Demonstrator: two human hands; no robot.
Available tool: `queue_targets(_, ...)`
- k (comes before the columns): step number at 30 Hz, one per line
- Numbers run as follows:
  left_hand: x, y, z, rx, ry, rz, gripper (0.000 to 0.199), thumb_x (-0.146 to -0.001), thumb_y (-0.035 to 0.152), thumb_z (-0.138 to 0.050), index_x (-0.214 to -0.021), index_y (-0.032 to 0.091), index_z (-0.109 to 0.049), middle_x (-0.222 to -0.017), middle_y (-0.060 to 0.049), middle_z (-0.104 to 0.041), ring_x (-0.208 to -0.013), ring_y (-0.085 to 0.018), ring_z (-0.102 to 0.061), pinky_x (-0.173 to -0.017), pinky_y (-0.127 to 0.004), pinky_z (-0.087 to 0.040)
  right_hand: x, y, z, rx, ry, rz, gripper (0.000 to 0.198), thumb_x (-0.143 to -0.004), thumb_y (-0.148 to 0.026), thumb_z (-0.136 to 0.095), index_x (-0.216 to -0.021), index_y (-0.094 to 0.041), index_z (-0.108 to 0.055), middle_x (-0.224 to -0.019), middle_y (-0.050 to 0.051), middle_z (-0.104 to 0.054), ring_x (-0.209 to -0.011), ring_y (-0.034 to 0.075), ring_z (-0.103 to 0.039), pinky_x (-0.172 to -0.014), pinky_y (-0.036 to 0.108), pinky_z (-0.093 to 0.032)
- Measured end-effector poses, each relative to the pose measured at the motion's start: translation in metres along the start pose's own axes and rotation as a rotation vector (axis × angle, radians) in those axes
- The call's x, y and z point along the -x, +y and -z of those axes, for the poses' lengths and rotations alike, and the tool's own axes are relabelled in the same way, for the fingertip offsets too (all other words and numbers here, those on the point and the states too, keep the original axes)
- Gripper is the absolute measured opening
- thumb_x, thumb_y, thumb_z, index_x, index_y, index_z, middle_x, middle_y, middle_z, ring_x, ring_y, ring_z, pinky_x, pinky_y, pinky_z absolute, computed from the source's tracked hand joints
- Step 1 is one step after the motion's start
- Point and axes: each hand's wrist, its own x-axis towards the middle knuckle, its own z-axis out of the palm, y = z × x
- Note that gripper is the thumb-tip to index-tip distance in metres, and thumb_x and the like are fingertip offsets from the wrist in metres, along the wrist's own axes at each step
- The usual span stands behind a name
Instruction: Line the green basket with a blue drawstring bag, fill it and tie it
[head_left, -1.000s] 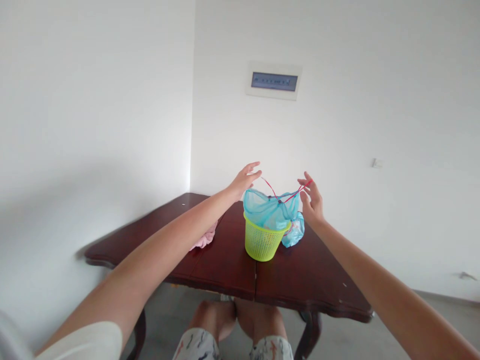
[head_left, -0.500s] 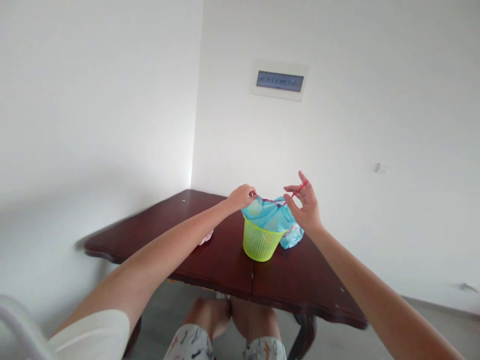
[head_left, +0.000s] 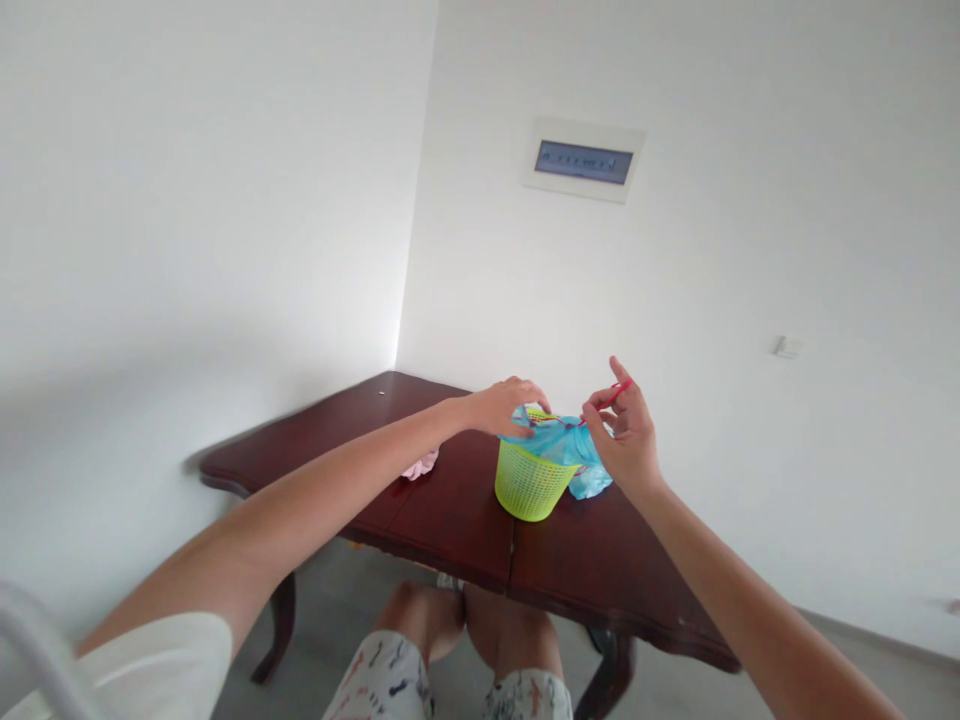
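from my end: blue bag (head_left: 556, 445) lies over the near rim of the green basket (head_left: 532, 487), upright on the surface (head_left: 450, 520). i'd call it partway: near side covered, far rim bare. right grip (head_left: 628, 442) has the red drawstring (head_left: 622, 386) looped and pinched; left grip (head_left: 504, 406) at the bag's left edge, pinched or loose, can't tell. blue bundle (head_left: 590, 483) just beside basket.

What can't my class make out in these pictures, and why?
All in the head view:
Bottom of the yellow-green basket: hidden by its wall and the blue bag.
Part of the pink bundle: behind the left forearm.
Part of the blue bundle beyond: hidden by the basket.
Wall panel markings: too small and blurred.
Right arm's upper end: cut off by the bottom edge.
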Motion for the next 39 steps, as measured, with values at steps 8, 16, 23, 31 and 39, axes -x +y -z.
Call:
queue_targets(8,0.004,0.024,-0.018,0.087,0.253,0.296,0.028,-0.104,0.046,-0.076,-0.091,0.026,-0.062,-0.084,-0.001,-0.069,-0.077,-0.023,-0.060,-0.076,-0.038,-0.044,0.020,0.001,0.003,-0.011,0.033,-0.003,0.081,-0.103,-0.030,-0.082,-0.178,-0.044,-0.055,-0.102,0.000,-0.068,-0.092,0.021,-0.069,-0.077,0.035,-0.067)
queue_targets(16,0.026,-0.015,0.026,0.571,0.482,0.780,0.058,-0.091,0.081,-0.082,-0.083,0.026,-0.066,-0.079,-0.003,-0.065,-0.080,-0.024,-0.059,-0.076,-0.034,-0.048,0.042,0.016,0.016,-0.147,0.188,-0.195,0.075,-0.103,-0.038,-0.086,-0.172,-0.043,-0.058,-0.097,-0.004,-0.070,-0.086,0.017,-0.072,-0.080,0.034,-0.071)
queue_targets(23,0.059,0.010,0.046,1.201,0.319,0.827,0.075,-0.102,0.090,-0.059,-0.112,0.021,-0.087,-0.127,-0.016,-0.088,-0.103,-0.026,-0.078,-0.083,-0.033,-0.058,0.038,0.026,0.013,-0.539,0.344,-0.362,0.075,-0.089,-0.031,-0.095,-0.156,-0.042,-0.064,-0.109,-0.003,-0.082,-0.104,0.020,-0.082,-0.102,0.047,-0.072)
queue_targets(31,0.038,0.068,0.034,1.582,0.624,0.408,0.052,-0.118,0.054,-0.046,-0.098,0.023,-0.082,-0.090,-0.011,-0.084,-0.096,-0.026,-0.082,-0.108,-0.045,-0.065,0.022,0.012,-0.004,-0.779,0.184,-0.445,0.055,-0.087,-0.032,-0.080,-0.141,-0.032,-0.072,-0.074,-0.008,-0.056,-0.058,0.013,-0.046,-0.055,0.026,-0.050)
queue_targets(39,0.019,0.081,0.025,1.467,-0.030,0.598,0.054,-0.112,0.073,-0.057,-0.109,0.021,-0.070,-0.062,0.012,-0.024,-0.051,-0.010,-0.007,-0.044,-0.019,-0.016,0.021,0.003,-0.025,-0.388,-0.183,-0.470,0.054,-0.100,-0.056,-0.086,-0.145,-0.027,-0.076,-0.068,-0.010,-0.052,-0.052,0.010,-0.033,-0.048,0.025,-0.030)
